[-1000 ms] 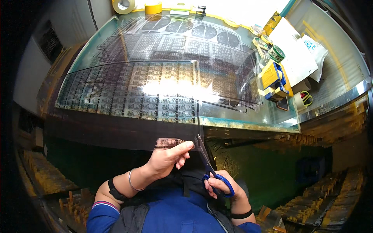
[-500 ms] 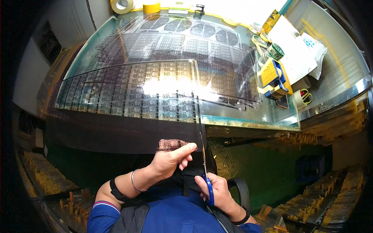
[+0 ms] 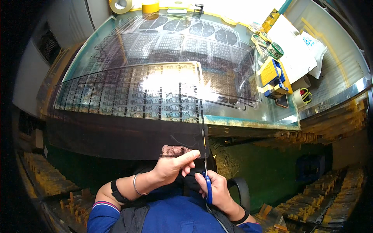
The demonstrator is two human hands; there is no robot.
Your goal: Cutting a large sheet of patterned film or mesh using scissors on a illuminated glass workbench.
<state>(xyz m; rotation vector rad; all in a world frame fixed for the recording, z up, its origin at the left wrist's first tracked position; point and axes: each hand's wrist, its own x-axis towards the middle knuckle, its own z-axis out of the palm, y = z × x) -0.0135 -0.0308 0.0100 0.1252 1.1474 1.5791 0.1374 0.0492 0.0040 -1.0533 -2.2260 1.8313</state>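
A large transparent film sheet (image 3: 128, 130) with rows of dark printed patterns hangs over the table's near edge toward me. My left hand (image 3: 173, 167) pinches its near edge close to the right corner, thumb on top. Through the film, the left fingers show pinkish behind the pattern. In my right hand (image 3: 218, 187) are scissors (image 3: 210, 189) with blue handles. Their blades point away from me and lie along the sheet's right edge, just right of my left thumb. How far the blades are apart is hard to make out.
More printed films (image 3: 186, 42) lie on the glass-topped light table (image 3: 252, 121). At its right stand a yellow-blue tape dispenser (image 3: 274, 77), a green tape roll (image 3: 275, 50) and a cup (image 3: 299, 99) holding scissors. Tape rolls (image 3: 150, 6) sit at the back. Racks of films (image 3: 311, 190) flank me.
The film sheet has slid slightly toward me and to the right, my left hand moving with it. The scissors have shifted a little, still at the sheet's right edge.
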